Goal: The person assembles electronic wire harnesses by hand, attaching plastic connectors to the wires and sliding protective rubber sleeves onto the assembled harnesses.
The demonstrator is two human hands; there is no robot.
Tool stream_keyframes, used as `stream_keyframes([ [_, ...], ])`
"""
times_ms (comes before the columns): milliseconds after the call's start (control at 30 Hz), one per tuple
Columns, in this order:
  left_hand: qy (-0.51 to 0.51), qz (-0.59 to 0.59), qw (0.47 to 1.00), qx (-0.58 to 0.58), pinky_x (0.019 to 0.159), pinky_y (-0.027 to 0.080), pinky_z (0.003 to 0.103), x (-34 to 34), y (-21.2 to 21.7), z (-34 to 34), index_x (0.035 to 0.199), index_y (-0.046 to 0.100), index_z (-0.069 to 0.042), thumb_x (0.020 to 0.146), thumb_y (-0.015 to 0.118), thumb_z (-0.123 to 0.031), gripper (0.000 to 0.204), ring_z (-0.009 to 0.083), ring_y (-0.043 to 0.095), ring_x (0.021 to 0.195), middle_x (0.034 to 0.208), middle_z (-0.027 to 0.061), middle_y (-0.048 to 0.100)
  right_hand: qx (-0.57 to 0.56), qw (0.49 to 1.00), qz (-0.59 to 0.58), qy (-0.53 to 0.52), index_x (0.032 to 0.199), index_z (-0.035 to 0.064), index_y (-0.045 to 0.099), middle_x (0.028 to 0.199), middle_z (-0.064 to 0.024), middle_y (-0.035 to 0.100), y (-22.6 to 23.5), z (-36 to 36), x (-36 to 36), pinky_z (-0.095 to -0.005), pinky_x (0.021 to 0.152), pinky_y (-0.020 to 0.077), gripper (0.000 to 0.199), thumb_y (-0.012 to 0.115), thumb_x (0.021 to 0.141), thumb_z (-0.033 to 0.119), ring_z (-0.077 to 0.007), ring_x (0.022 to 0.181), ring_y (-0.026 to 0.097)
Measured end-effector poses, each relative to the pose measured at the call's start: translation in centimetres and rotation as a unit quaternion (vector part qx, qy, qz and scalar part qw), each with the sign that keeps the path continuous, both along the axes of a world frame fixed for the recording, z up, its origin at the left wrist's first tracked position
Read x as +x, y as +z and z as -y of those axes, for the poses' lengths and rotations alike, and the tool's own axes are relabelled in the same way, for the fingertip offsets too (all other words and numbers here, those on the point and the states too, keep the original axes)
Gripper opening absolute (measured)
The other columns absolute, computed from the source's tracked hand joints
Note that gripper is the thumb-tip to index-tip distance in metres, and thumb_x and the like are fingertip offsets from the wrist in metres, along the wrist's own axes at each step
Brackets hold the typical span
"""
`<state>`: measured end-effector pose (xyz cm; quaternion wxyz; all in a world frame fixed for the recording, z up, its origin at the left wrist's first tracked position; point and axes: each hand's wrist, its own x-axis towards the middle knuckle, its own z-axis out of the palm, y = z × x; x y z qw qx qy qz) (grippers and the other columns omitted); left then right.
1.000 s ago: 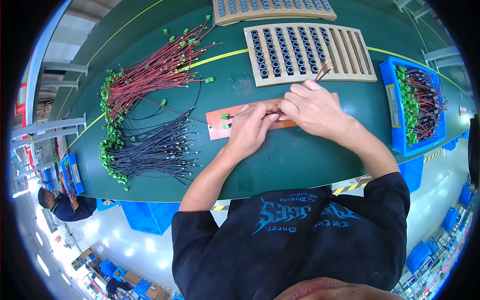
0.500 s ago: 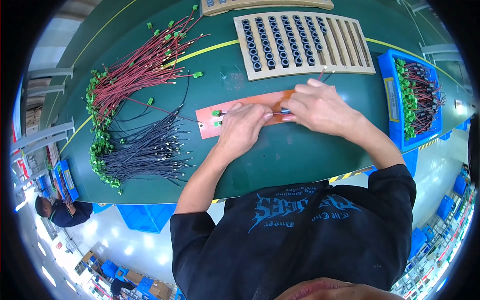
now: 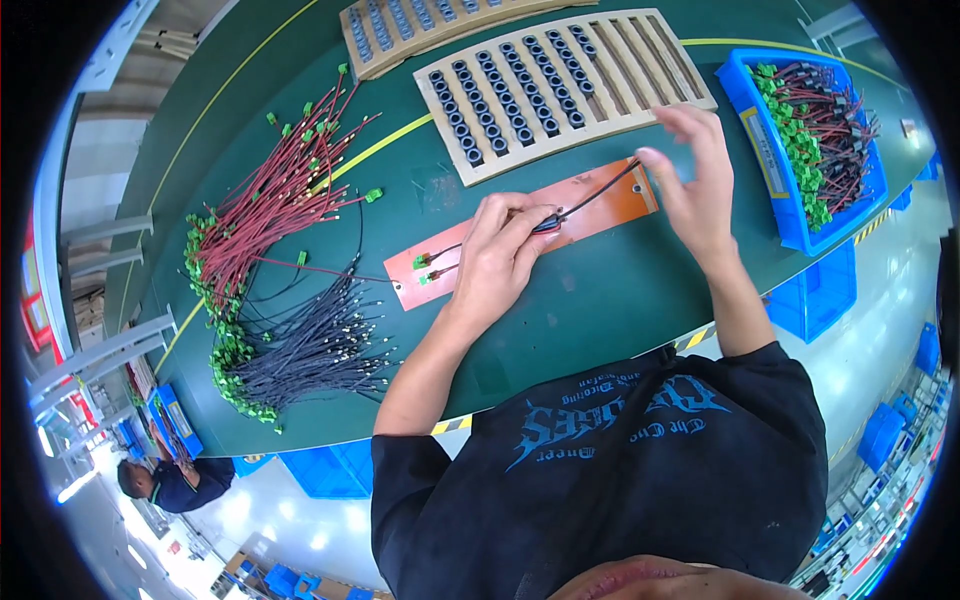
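A long orange board (image 3: 625,205) lies on the green table in front of me. My left hand (image 3: 495,255) presses down over its middle, thumb and fingers closed on a dark ferrite ring (image 3: 547,223) with wires through it. Two small green connectors (image 3: 420,262) sit at the board's left end, their leads running under my left hand. Dark wires (image 3: 605,188) stretch from the ring toward the board's right end. My right hand (image 3: 698,185) is raised there with its fingers apart, its thumb beside the wire tips; whether it touches them I cannot tell.
Behind the board stands a slotted tray (image 3: 560,145) with rows of dark rings; another tray (image 3: 400,60) is farther back. Red wires (image 3: 265,185) and black wires (image 3: 300,350) with green connectors lie left. A blue bin (image 3: 790,215) of wired parts stands right. A person (image 3: 185,485) works far left.
My right hand has let go by the ring and moved right, its fingers now spread. The wires lie stretched to the right. My left hand remains at the ring; the whole view has shifted.
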<state>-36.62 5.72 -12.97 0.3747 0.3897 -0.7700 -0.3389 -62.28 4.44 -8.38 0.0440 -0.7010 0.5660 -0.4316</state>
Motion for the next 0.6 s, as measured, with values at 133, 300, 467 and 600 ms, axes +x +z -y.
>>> stream_keyframes([
  [133,-0.018,0.004,1.0,-0.014,0.075,0.052,0.032,-0.2,0.1,0.0,0.11,0.072,0.001,0.083,0.076,0.0,0.027,0.0229,0.063,0.089,0.099,0.0104,0.062,0.287,0.818,0.484,0.121,0.142,0.0025,0.051,0.115,-0.0041,0.063,-2.0,-3.0,1.5,-0.0222,0.076,0.0486,0.056,0.073,0.094,0.021,-0.0053,0.089,0.058],
  [300,-0.008,-0.038,0.997,0.063,0.077,0.053,0.03,-0.4,0.3,-0.4,0.111,0.072,0.002,0.084,0.077,-0.002,0.028,0.021,0.065,0.087,0.098,0.0114,0.069,0.341,0.786,0.498,0.132,0.118,-0.0035,0.067,0.108,-0.0086,0.067,-3.6,-3.3,3.1,-0.0256,0.074,0.0544,0.026,0.063,0.1,0.016,-0.0112,0.083,0.066],
  [467,0.009,-0.033,0.997,0.065,0.065,0.053,0.027,-0.2,0.4,-0.6,0.11,0.073,0.002,0.087,0.075,-0.005,0.025,0.0187,0.066,0.075,0.094,0.0121,0.071,0.299,0.71,0.628,0.11,0.115,-0.0057,0.066,0.103,-0.0096,0.068,-3.3,-2.7,3.8,-0.0266,0.077,0.0527,0.029,0.057,0.104,0.019,-0.013,0.083,0.063],
  [600,0.023,-0.029,0.995,0.088,0.061,0.051,0.025,-0.3,0.6,-0.9,0.111,0.073,0.002,0.088,0.076,-0.006,0.025,0.0125,0.064,0.071,0.094,0.0098,0.071,0.279,0.7,0.645,0.128,0.119,-0.0054,0.064,0.105,-0.0097,0.068,-3.5,-2.7,4.0,-0.0277,0.08,0.0521,0.032,0.053,0.106,0.021,-0.013,0.085,0.063],
])
